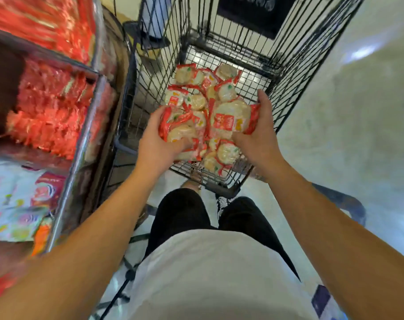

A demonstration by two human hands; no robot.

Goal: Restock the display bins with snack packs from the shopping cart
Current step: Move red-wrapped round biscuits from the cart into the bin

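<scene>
- Two hands work inside the shopping cart [295, 63]: the left hand [158, 144] grips a bundle of snack packs [185, 125] from the 9 o'clock side, fingers curled under it.
- Right hand [257, 139] clamps one larger pack [231, 118] from 3 o'clock, thumb on top; pressing inward likely gathers several packs per lift.
- Remaining packs [203, 86] lie loose on the cart floor toward 12 o'clock.
- Display bins [85, 125], at 9 o'clock, already hold red packs [46, 116]; the cart is parked alongside, presumably for short transfers.

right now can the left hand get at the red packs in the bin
Probably not yet: the left hand holds snack packs over the cart. The bin lies open to its left, nothing between.
</scene>
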